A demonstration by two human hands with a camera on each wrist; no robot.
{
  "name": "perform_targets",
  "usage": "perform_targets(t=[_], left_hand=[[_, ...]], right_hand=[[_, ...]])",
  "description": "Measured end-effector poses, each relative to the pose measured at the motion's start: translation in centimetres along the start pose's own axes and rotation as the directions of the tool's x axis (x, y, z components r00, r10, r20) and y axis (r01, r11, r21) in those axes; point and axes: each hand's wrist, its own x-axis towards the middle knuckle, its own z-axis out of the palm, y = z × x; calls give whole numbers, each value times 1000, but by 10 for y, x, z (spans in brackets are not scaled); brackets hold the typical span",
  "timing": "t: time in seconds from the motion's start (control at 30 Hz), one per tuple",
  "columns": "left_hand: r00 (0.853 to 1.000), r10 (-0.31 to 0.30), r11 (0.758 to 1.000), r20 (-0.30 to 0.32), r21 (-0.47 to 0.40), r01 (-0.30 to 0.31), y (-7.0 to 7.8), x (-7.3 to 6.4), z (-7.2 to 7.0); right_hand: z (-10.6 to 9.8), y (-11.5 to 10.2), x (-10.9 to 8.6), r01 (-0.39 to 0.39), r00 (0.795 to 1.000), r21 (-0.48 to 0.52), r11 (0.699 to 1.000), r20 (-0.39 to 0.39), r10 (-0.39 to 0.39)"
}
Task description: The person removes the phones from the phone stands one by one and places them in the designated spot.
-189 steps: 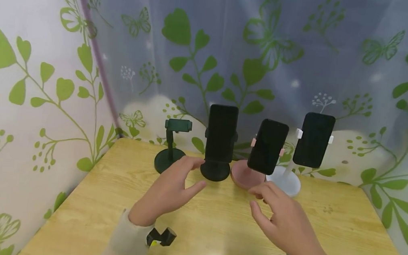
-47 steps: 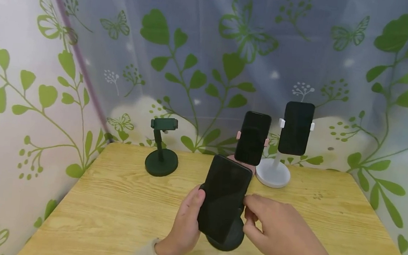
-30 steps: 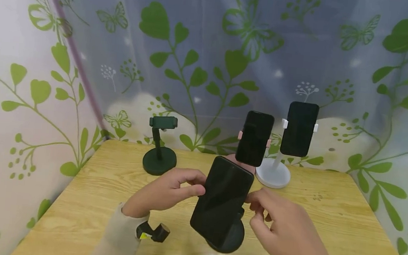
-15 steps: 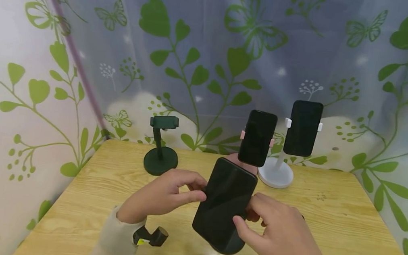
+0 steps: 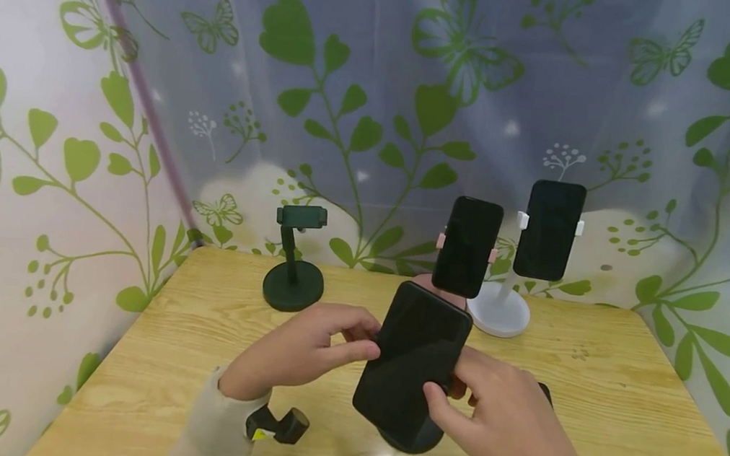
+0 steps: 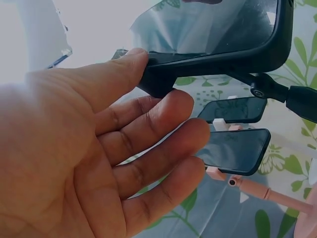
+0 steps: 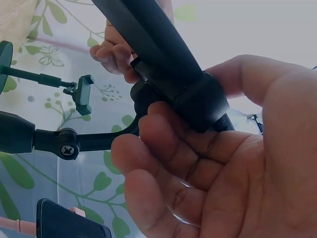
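Right grip [image 5: 501,403] and left grip [image 5: 310,348] pinch the black phone holder [image 7: 204,101], yellow wrist tag [image 5: 261,435] unreadable.

Left hand [image 5: 304,347] and right hand [image 5: 501,406] face to face, fingers curved.

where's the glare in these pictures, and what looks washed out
Head view: a white glare spot on the shiny yellow wooden table near the bottom edge; left wrist view: upper left blown out, pale reflections on the glossy black rectangular phone; right wrist view: upper right washed out, the bare right hand dim.
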Motion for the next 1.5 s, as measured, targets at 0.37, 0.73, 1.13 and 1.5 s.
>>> perform_targets(t=[0.37, 0.73, 1.13, 1.5], left_hand=[[999, 30, 999, 16, 20, -30, 6, 1, 7], [999, 15, 999, 50, 43, -17, 15, 2, 15], [999, 15, 1000, -30, 23, -15, 13, 6, 24], [998, 7, 999, -56, 47, -5, 14, 5, 20]], right_hand=[[-4, 5, 2, -60, 997, 54, 997, 44, 57], [-9, 11, 4, -88, 995, 57, 994, 46, 85], [-10, 15, 10, -143, 986, -30, 989, 86, 145], [-9, 9, 7, -202, 970, -75, 976, 123, 210]])
